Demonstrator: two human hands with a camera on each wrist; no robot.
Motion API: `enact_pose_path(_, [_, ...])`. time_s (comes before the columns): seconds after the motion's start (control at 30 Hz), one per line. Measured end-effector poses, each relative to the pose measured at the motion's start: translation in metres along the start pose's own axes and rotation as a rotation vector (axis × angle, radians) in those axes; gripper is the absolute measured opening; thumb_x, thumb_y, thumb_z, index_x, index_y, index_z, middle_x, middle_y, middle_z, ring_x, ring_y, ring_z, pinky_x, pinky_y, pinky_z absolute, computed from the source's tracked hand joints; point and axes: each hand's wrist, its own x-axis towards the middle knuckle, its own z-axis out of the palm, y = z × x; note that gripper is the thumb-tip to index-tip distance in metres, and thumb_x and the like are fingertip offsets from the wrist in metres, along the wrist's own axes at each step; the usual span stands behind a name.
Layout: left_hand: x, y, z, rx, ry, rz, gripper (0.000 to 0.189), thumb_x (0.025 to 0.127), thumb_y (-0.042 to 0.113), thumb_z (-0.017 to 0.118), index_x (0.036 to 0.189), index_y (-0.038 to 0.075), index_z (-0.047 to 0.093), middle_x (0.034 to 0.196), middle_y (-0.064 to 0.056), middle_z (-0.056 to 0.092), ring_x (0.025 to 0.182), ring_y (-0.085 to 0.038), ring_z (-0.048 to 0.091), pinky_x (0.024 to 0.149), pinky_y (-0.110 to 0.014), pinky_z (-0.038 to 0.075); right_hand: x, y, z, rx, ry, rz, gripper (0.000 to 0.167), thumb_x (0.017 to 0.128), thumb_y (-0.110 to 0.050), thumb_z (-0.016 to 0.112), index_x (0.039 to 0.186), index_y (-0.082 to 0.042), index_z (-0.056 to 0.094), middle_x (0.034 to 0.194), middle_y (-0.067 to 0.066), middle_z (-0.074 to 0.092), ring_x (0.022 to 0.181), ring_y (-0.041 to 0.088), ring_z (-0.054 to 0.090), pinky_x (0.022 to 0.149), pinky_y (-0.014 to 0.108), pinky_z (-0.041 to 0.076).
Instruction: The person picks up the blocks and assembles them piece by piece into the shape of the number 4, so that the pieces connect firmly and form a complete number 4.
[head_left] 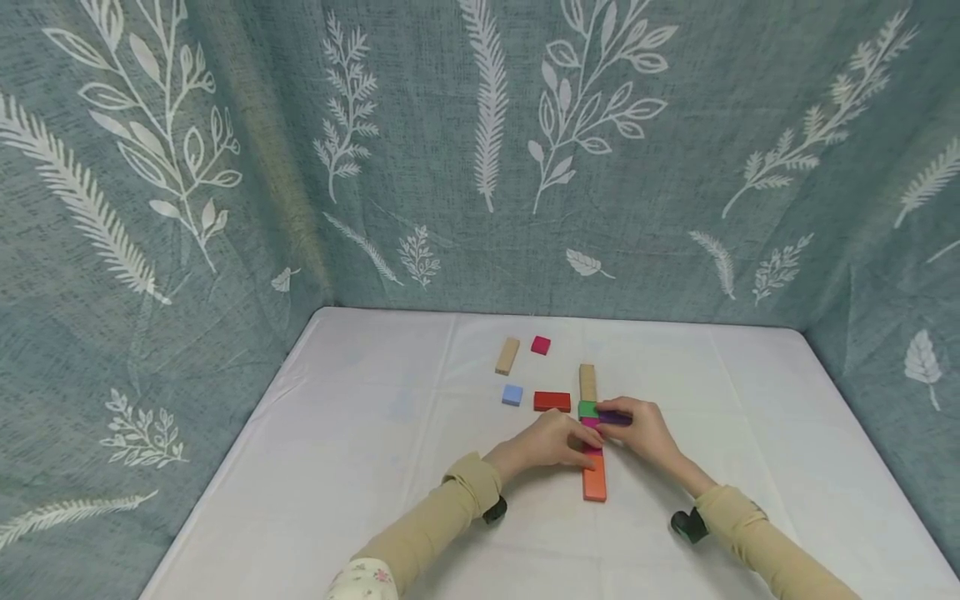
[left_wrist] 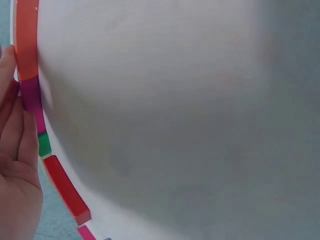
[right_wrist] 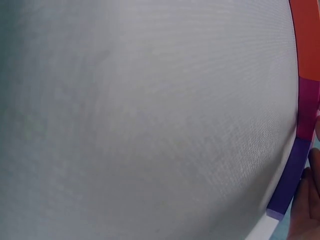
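A row of wooden blocks runs away from me on the white table. Nearest is an orange block (head_left: 594, 479), then magenta (head_left: 591, 422), a small green block (head_left: 587, 409) and a natural wood block (head_left: 587, 382). My left hand (head_left: 553, 440) reaches in from the left, its thumb and fingers pinching at the magenta part just beyond the orange block; the fingers partly hide it. From the right, my right hand (head_left: 643, 427) pinches a purple block (right_wrist: 290, 175) between thumb and finger. This block lies crosswise at the row's right side, close by the green and magenta blocks.
Left of the row lie a red block (head_left: 552, 402) and a light blue block (head_left: 512, 395). Farther back are another natural wood block (head_left: 507, 356) and a small crimson block (head_left: 541, 345). A patterned blue-green curtain (head_left: 450, 167) surrounds the table's back and sides.
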Motion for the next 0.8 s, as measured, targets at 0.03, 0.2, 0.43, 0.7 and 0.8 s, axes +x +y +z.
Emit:
enact_pose_path(0.03, [0.001, 0.001, -0.001, 0.017, -0.008, 0.002, 0.03, 0.08, 0.025, 0.076, 0.109, 0.016, 0.073, 0.11, 0.007, 0.071, 0.103, 0.0, 0.061, 0.082, -0.006, 0.043, 0.0, 0.0, 0.0, -0.001, -0.003, 0.004, 0.032, 0.075, -0.006, 0.078, 0.106, 0.0, 0.071, 0.104, 0.015, 0.071, 0.099, 0.032, 0.066, 0.085, 0.045, 0.053])
enact_pose_path(0.2, [0.003, 0.006, -0.005, 0.096, -0.04, 0.019, 0.029, 0.081, 0.026, 0.075, 0.109, 0.016, 0.073, 0.107, 0.008, 0.072, 0.1, 0.001, 0.062, 0.082, -0.007, 0.044, 0.0, -0.001, -0.001, 0.002, -0.013, 0.02, 0.033, 0.076, -0.005, 0.076, 0.108, 0.0, 0.07, 0.106, 0.016, 0.071, 0.101, 0.033, 0.065, 0.087, 0.047, 0.053])
enact_pose_path(0.43, [0.002, 0.011, -0.006, 0.164, -0.048, 0.065, 0.029, 0.082, 0.026, 0.075, 0.109, 0.015, 0.072, 0.106, 0.009, 0.072, 0.096, 0.001, 0.063, 0.084, -0.007, 0.045, -0.001, -0.001, 0.0, 0.005, -0.001, 0.016, 0.032, 0.076, -0.004, 0.076, 0.107, 0.0, 0.07, 0.104, 0.016, 0.071, 0.1, 0.033, 0.066, 0.086, 0.047, 0.053])
enact_pose_path(0.7, [-0.003, 0.017, -0.011, 0.104, 0.046, 0.104, 0.031, 0.085, 0.027, 0.071, 0.114, 0.016, 0.071, 0.112, 0.008, 0.071, 0.104, 0.0, 0.062, 0.088, -0.008, 0.045, -0.002, -0.002, 0.0, 0.012, -0.002, 0.026, 0.033, 0.076, -0.003, 0.076, 0.108, 0.0, 0.07, 0.106, 0.017, 0.07, 0.101, 0.035, 0.065, 0.087, 0.048, 0.053])
enact_pose_path(0.8, [-0.004, 0.018, -0.019, 0.023, 0.102, 0.079, 0.033, 0.084, 0.026, 0.072, 0.116, 0.015, 0.07, 0.113, 0.007, 0.07, 0.108, -0.002, 0.062, 0.091, -0.012, 0.046, -0.002, -0.003, 0.0, 0.003, 0.008, 0.02, 0.032, 0.075, -0.004, 0.077, 0.107, 0.0, 0.07, 0.104, 0.016, 0.071, 0.1, 0.034, 0.066, 0.087, 0.047, 0.053])
